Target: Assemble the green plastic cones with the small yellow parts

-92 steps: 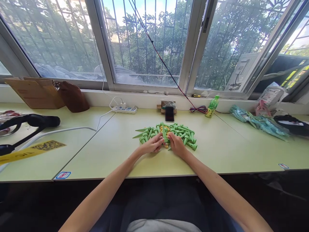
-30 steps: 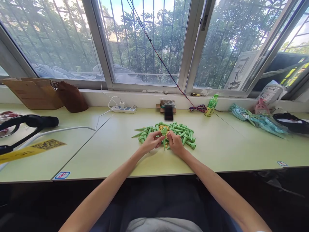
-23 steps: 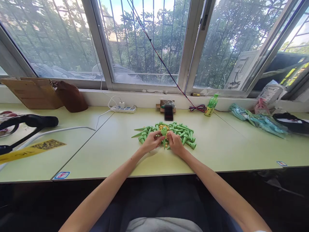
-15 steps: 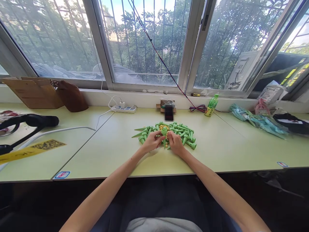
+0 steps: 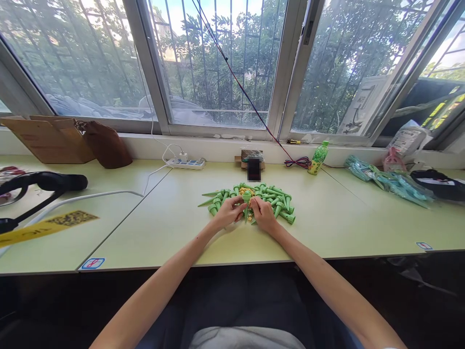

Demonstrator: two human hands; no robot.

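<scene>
My left hand [image 5: 230, 213] grips a green plastic watering spike [image 5: 246, 196] between thumb and fingers, its wide head up and its point down. Close on the right, my right hand [image 5: 264, 213] is closed in a pinch against the spike's side. A bit of yellow shows by those fingertips, but I cannot make out what they hold. Around both hands lie many more green spikes [image 5: 278, 199], heaped left and right. Small yellow pieces [image 5: 248, 191] lie among them behind the held spike, and a few sit in front of it.
Behind the heap stands a small cardboard box [image 5: 258, 159], partly blurred out. A green drink bottle [image 5: 318, 158] and a coiled cable [image 5: 298, 162] are to its right. Leftward are a power strip [image 5: 189, 164], a white cable [image 5: 105, 194] and black headgear [image 5: 47, 183]. Blue plastic packets [image 5: 392, 180] lie right.
The fingertips of my right hand have shifted slightly left, closer to the held spike. My left hand keeps its grip in nearly the same place.
</scene>
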